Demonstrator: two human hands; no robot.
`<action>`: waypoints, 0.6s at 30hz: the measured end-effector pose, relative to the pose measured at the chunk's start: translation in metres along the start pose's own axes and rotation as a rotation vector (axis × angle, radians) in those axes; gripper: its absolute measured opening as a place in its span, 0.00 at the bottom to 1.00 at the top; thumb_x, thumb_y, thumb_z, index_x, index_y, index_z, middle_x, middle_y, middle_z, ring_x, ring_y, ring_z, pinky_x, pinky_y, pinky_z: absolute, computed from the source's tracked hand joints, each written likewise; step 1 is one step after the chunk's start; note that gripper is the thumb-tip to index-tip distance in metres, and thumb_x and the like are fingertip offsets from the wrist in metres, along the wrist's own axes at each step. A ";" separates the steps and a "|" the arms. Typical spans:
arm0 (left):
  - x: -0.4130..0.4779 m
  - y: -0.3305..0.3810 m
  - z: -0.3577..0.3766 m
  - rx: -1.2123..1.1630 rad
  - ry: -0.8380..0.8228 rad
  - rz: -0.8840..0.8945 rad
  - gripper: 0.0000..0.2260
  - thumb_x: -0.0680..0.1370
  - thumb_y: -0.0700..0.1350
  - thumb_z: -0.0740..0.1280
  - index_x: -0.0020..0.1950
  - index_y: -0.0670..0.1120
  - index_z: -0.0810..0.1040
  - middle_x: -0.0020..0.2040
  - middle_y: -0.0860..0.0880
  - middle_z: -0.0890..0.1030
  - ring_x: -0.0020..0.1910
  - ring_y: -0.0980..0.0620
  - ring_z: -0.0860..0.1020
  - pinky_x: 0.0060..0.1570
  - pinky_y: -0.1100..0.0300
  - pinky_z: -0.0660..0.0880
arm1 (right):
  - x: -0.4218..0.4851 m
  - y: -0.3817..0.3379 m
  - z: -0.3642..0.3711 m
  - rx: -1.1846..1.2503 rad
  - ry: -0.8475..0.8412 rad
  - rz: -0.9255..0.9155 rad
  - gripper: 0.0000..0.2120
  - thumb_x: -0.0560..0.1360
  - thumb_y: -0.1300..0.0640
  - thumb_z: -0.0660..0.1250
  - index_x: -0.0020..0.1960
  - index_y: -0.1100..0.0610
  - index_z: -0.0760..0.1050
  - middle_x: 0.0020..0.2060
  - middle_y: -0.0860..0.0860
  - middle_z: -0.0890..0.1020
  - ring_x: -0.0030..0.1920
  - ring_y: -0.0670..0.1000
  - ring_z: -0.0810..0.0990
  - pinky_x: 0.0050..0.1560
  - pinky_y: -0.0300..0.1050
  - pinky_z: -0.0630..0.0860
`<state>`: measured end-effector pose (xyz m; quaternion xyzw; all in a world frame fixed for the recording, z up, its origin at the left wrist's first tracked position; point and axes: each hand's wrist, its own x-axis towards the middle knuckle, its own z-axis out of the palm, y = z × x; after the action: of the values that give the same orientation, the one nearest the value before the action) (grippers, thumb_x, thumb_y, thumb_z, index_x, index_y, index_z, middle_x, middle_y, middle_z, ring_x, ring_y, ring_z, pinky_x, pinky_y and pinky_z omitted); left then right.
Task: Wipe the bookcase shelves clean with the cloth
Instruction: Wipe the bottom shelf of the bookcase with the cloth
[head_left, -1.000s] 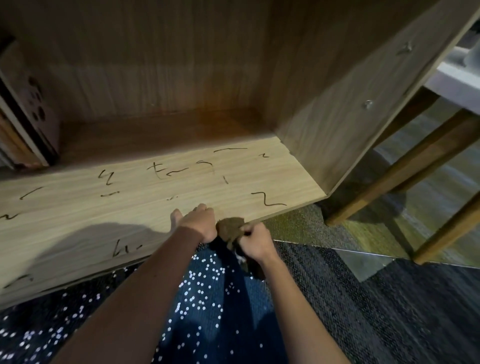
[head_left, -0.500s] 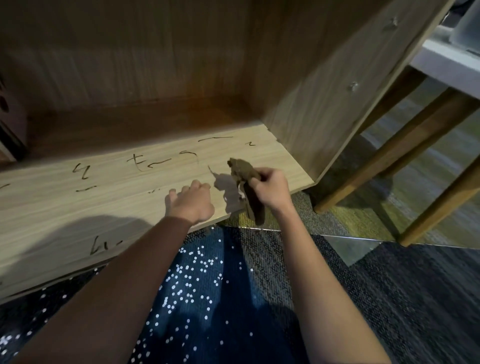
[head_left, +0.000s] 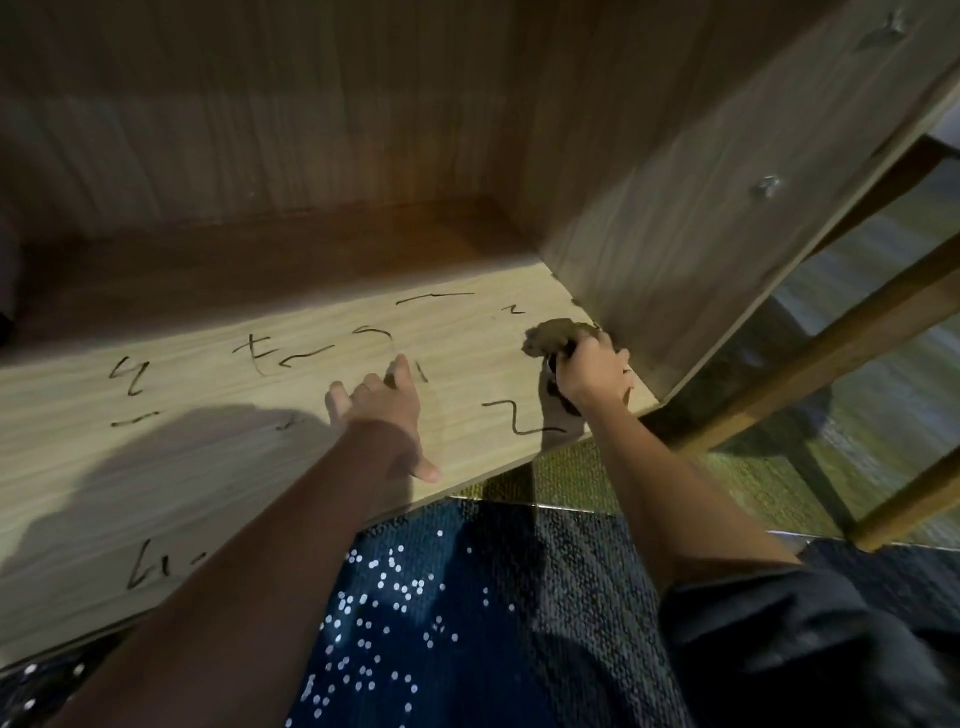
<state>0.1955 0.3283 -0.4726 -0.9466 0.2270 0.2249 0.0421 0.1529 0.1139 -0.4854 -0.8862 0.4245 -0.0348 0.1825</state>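
Where the view begins, closest in: dark blue fabric with white dots (head_left: 395, 613) lies low in the middle, with a black sleeve (head_left: 810, 639) at the lower right.
Floor: dark grey carpet (head_left: 571, 571) runs beside the fabric, and a yellow-green strip (head_left: 561, 478) lies just under the shelf's front edge.
Arms: both bare forearms reach up from the bottom edge toward the bookcase.
Left hand (head_left: 382, 410): palm down on the shelf, fingers straight and spread, thumb stuck out toward the front edge, holding nothing.
Shelf (head_left: 208, 467): a pale wood-grain board with dark pen-like marks scattered over it, among them a long squiggle (head_left: 519, 415) between the two hands; the arm's shadow falls across its left part.
Right hand (head_left: 592, 371): at the shelf's right end, fingers curled round the cloth and gripping it.
Cloth (head_left: 553, 336): a brown bunched wad sticking out past the right hand's fingers, with a darker part hanging below the hand; it sits over the shelf just beside the side panel, and I cannot tell whether it touches the board.
Side panel (head_left: 675, 234): a wooden wall rising right of the cloth, with a metal fitting (head_left: 767, 185) on its outer face.
Back panel (head_left: 260, 130): darker wood in shadow, behind the shelf.
Beyond the bookcase: slanted wooden legs (head_left: 831, 353) stand on the floor to the right.
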 end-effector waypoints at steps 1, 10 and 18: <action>0.000 0.003 -0.001 0.036 0.002 -0.014 0.63 0.61 0.62 0.76 0.75 0.41 0.33 0.69 0.38 0.66 0.68 0.42 0.66 0.68 0.44 0.53 | -0.002 -0.001 0.006 -0.035 0.022 0.000 0.17 0.79 0.52 0.55 0.65 0.55 0.68 0.68 0.56 0.66 0.67 0.65 0.61 0.65 0.64 0.60; 0.010 0.008 -0.006 0.185 -0.098 -0.032 0.64 0.63 0.64 0.74 0.71 0.37 0.26 0.72 0.34 0.61 0.70 0.39 0.64 0.69 0.35 0.40 | 0.020 -0.062 0.033 0.009 0.053 -0.252 0.17 0.79 0.53 0.55 0.65 0.58 0.67 0.66 0.58 0.68 0.64 0.63 0.66 0.62 0.57 0.65; 0.002 -0.005 0.003 -0.092 -0.037 -0.025 0.63 0.63 0.62 0.75 0.73 0.42 0.27 0.75 0.37 0.56 0.73 0.43 0.60 0.69 0.37 0.39 | -0.043 -0.064 0.042 0.283 -0.096 -0.510 0.16 0.68 0.50 0.61 0.47 0.57 0.80 0.46 0.54 0.82 0.50 0.59 0.76 0.50 0.50 0.73</action>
<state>0.1978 0.3326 -0.4762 -0.9460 0.2037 0.2520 0.0056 0.1822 0.1958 -0.4975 -0.9306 0.1697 -0.0962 0.3096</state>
